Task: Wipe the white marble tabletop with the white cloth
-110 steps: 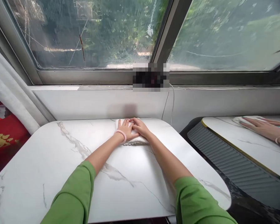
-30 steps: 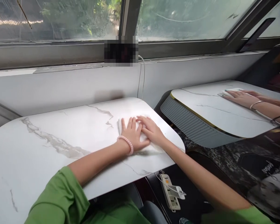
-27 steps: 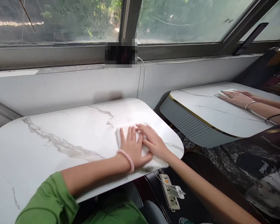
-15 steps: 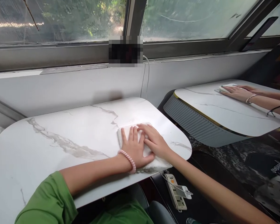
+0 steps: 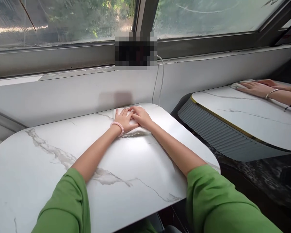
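Observation:
A white cloth [image 5: 138, 131] lies flat near the far edge of the white marble-patterned table [image 5: 87, 200]. My left hand [image 5: 124, 119], with a pink bead bracelet at the wrist, rests on the cloth with its fingers spread. Beside it, my right hand [image 5: 141, 117] presses on the cloth too, its fingers apart and their tips meeting the left hand. Both palms face down, and the hands cover most of the cloth.
Another person's hands [image 5: 255, 88] rest on a cloth on a second marble-patterned table [image 5: 232, 106] at the right. Behind my table are a wall [image 5: 75, 94], a white cable [image 5: 162, 76] and a pixelated dark object [image 5: 135, 53] by the window.
Both my hands and the cloth have moved away from me, from the near edge to the far edge of the table. The other person's hands also appear farther back.

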Action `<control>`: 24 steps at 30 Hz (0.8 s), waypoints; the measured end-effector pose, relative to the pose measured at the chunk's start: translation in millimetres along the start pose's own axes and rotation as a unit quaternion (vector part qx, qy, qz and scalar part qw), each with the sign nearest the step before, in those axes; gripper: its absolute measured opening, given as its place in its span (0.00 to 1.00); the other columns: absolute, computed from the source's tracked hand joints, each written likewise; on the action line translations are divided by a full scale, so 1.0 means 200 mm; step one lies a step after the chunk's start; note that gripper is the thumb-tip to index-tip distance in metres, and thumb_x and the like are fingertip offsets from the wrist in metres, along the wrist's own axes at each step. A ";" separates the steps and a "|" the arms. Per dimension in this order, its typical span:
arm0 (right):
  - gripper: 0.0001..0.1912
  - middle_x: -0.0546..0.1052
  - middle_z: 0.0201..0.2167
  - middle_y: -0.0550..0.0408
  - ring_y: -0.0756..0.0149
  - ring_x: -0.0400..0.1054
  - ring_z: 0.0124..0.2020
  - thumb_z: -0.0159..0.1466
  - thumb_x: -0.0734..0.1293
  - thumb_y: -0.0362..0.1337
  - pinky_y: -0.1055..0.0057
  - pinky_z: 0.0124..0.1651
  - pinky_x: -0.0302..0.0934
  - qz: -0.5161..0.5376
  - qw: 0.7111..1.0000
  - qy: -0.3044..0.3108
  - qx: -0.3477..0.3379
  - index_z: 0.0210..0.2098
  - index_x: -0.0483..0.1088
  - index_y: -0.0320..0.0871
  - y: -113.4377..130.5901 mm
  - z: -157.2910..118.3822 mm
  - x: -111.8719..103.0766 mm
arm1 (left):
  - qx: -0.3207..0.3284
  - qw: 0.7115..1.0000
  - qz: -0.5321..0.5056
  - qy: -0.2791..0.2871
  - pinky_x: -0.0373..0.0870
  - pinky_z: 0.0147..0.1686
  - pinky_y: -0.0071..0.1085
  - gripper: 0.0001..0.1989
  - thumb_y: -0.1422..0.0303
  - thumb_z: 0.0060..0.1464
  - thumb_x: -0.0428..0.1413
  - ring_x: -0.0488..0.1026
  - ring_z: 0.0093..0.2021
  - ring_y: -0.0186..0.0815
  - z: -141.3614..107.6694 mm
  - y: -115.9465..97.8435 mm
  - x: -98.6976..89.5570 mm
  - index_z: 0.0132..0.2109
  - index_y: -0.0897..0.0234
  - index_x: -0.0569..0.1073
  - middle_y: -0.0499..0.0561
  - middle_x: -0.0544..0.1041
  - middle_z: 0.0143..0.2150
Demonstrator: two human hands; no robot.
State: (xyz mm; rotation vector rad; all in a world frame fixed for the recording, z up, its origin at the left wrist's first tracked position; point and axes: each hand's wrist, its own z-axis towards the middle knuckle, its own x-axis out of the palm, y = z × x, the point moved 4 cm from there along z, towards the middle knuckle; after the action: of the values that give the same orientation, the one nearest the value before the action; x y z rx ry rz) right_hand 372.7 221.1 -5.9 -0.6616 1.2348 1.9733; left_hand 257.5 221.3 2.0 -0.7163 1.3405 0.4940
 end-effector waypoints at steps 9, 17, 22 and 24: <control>0.20 0.76 0.44 0.48 0.52 0.65 0.46 0.53 0.56 0.36 0.53 0.52 0.59 0.002 1.000 0.012 -0.014 0.44 0.70 0.43 -0.05 0.10 0.04 | -0.033 0.999 0.017 -0.020 0.31 0.65 0.52 0.36 0.47 0.57 0.44 0.45 0.69 0.45 0.06 0.05 0.00 0.67 0.62 0.54 0.57 0.51 0.70; 0.20 0.75 0.47 0.49 0.54 0.66 0.49 0.56 0.55 0.35 0.50 0.61 0.50 0.000 0.998 0.034 -0.052 0.46 0.68 0.45 0.17 -0.18 0.00 | -0.046 0.999 0.026 -0.011 0.30 0.65 0.54 0.39 0.47 0.57 0.43 0.42 0.70 0.48 -0.26 -0.10 -0.01 0.68 0.67 0.52 0.61 0.48 0.70; 0.20 0.73 0.52 0.48 0.54 0.62 0.57 0.57 0.55 0.34 0.47 0.64 0.46 -0.012 0.999 0.032 -0.038 0.47 0.67 0.46 0.32 -0.46 -0.03 | -0.005 0.999 0.024 -0.022 0.31 0.65 0.55 0.39 0.47 0.58 0.45 0.41 0.70 0.48 -0.54 -0.25 -0.01 0.68 0.68 0.51 0.62 0.49 0.70; 0.20 0.72 0.53 0.48 0.54 0.62 0.58 0.57 0.55 0.33 0.46 0.64 0.46 -0.019 0.999 0.028 -0.032 0.47 0.67 0.45 0.38 -0.57 -0.05 | 0.009 1.000 0.021 -0.018 0.31 0.65 0.55 0.39 0.47 0.58 0.45 0.41 0.70 0.49 -0.64 -0.31 -0.02 0.68 0.69 0.51 0.62 0.48 0.70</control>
State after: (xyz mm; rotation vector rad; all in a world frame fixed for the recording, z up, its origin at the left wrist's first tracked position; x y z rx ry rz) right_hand 326.0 91.6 -3.7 -0.7709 1.1882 1.9823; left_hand 209.9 86.6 7.0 -0.6622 1.3264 0.5247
